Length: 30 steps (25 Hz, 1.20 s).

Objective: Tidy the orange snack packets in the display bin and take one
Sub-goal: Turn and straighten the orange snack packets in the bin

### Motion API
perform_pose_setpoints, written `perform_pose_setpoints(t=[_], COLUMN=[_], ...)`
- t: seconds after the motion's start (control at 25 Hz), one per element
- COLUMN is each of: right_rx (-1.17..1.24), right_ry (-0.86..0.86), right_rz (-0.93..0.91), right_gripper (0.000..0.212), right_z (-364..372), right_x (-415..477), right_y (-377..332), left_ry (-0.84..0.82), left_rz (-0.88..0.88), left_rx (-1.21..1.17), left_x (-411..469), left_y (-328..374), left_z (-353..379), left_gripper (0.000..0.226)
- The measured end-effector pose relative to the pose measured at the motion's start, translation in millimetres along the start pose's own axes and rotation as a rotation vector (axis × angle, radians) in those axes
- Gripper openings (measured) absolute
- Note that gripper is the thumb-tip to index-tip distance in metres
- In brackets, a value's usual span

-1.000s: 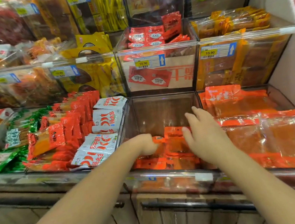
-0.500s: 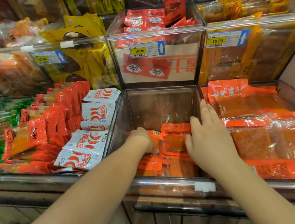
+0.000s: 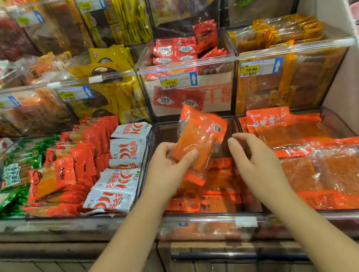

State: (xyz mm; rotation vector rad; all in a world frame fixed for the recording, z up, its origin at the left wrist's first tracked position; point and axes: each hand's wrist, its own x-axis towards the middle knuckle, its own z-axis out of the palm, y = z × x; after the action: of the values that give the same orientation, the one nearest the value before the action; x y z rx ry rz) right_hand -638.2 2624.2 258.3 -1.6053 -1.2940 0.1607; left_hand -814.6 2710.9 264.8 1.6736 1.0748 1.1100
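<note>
Above the clear plastic display bin (image 3: 167, 133), a small orange film snack packet (image 3: 199, 137) is held tilted, its lower end pinched between the thumb and fingers (image 3: 163, 148) of the left hand (image 3: 171, 163). It is judged light, soft and crinkly, its film slippery; a grip across the flat faces near a sealed edge is advised. Over the bin's right side, the right hand (image 3: 255, 158) is seen loosely curled, nothing held. Inside the bin, more orange packets (image 3: 218, 190) are heaped untidily.

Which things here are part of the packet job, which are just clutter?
Job: left hand gripping one orange snack packet; right hand, open; binned orange packets; clear display bin.
Clutter: white chilli packets; red packets; larger orange packs; price tags.
</note>
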Motion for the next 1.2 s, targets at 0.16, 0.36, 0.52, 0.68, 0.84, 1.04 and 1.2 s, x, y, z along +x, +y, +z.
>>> perform_pose_setpoints(t=[0.16, 0.36, 0.52, 0.68, 0.84, 1.04, 1.2], right_rx=[0.445, 0.514, 0.418, 0.412, 0.414, 0.443, 0.472], right_ry=[-0.143, -0.172, -0.204, -0.198, -0.177, -0.2, -0.225], right_rz=[0.091, 0.098, 0.066, 0.059, 0.06, 0.059, 0.054], right_gripper=[0.025, 0.021, 0.018, 0.018, 0.018, 0.018, 0.021], right_z=[-1, -8, -10, -9, -9, -10, -8], right_x=[-4, -5, -7, -9, -8, -10, -9], right_y=[-7, -4, -1, 1, 3, 2, 1], left_ry=[-0.143, -0.247, -0.241, -0.169, -0.171, -0.157, -0.147], left_rz=[0.03, 0.051, 0.062, 0.11, 0.138, 0.136, 0.129], left_rx=[-0.078, -0.165, -0.285, -0.321, -0.298, -0.301, -0.326], left_x=[-20, -14, -17, -19, -19, -19, -20], left_y=[3, 1, -7, -9, -12, -13, -9], left_z=[6, 1, -2, -3, -5, -6, -4], left_gripper=[0.046, 0.014, 0.01, 0.012, 0.013, 0.013, 0.013])
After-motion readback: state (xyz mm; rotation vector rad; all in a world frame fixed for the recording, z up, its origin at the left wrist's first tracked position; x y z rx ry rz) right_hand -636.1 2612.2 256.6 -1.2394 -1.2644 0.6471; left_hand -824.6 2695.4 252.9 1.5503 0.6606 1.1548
